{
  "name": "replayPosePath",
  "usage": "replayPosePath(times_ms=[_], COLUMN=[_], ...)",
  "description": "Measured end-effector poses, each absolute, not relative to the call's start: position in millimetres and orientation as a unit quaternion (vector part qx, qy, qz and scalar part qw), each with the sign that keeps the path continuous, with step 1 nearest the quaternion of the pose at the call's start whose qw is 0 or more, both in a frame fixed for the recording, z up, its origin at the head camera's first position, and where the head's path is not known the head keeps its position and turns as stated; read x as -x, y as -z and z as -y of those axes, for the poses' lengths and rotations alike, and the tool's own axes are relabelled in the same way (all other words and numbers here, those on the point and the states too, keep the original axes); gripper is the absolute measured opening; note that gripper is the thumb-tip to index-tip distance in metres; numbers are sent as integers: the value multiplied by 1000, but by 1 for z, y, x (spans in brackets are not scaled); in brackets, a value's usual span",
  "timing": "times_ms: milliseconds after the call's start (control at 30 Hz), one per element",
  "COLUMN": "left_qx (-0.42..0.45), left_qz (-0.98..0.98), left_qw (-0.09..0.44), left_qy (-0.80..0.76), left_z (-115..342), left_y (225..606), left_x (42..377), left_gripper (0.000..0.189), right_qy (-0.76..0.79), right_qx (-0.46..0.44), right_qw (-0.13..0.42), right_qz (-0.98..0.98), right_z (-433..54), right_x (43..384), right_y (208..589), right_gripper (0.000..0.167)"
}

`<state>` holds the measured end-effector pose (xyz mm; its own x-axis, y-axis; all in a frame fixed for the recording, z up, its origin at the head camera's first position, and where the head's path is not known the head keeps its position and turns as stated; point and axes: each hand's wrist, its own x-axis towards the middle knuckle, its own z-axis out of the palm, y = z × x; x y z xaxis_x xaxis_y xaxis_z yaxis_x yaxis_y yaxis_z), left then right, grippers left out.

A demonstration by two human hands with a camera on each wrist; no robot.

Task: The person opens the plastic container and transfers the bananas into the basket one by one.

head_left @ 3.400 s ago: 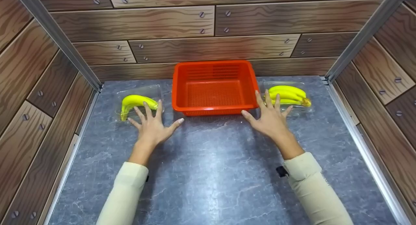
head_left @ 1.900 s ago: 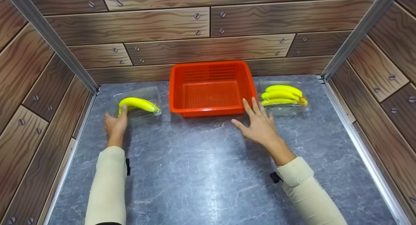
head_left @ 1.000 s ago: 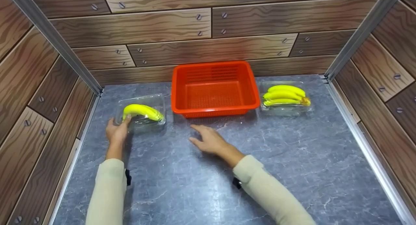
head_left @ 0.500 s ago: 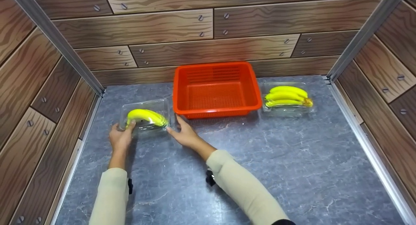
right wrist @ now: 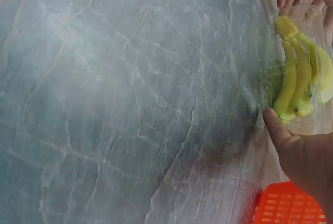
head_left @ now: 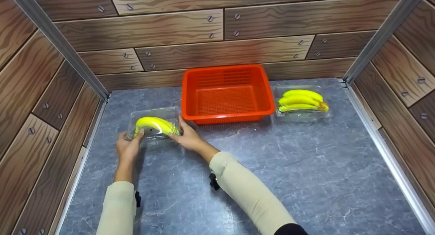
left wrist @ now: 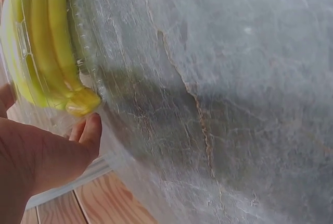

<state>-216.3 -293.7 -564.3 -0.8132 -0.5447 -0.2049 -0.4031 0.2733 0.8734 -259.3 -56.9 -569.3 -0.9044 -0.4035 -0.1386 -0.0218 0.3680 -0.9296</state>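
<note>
A bunch of yellow bananas (head_left: 154,124) (left wrist: 41,41) (right wrist: 294,75) lies inside a clear plastic box (head_left: 153,111) on the left of the table. My left hand (head_left: 127,148) (left wrist: 44,153) grips the box's left end, thumb on the near side and fingers round the outer side. At its right end, my right hand (head_left: 191,138) (right wrist: 307,156) holds the box between the thumb at the near corner and fingers along the far side. In the right wrist view, both hands show at opposite ends of the box. Parts of the fingers are hidden behind the box.
An orange-red plastic basket (head_left: 234,117) stands at the back middle, close to my right fingertips. Right of it lies a second clear box (head_left: 302,117) with yellow bananas (head_left: 300,101). Wood-patterned walls (head_left: 180,26) enclose the grey marbled table (head_left: 272,167).
From spread over the table, my left hand went to the left box's end and drew it nearer. My right hand left the right side, crossed over and took hold of the box's right end.
</note>
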Motion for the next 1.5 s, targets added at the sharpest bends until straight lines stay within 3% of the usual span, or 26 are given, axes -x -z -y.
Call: replayPosePath(times_ms=[200,533,833,1267,1500], left_qx=[-298,-291,-269,-210,-182], left_qz=[807,803,803,823,829], left_qw=[40,44,-18,-72,-116], left_qy=[509,518,532,523,516], left_z=[294,293,296,297,293], left_y=[561,564,560,557,554], left_x=[212,204,190,170,157], left_gripper=[88,89,94,81,87], right_qy=[554,559,567,542,550], right_qx=[126,132,133,122,132], right_qw=[182,170,179,175,169], right_qz=[-802,-801,-793,-813,-807], right_z=[58,51,43,30,16], right_x=[259,254,238,204,188], right_y=[568,573,575,569,570], right_gripper=[95,97,97,98,97])
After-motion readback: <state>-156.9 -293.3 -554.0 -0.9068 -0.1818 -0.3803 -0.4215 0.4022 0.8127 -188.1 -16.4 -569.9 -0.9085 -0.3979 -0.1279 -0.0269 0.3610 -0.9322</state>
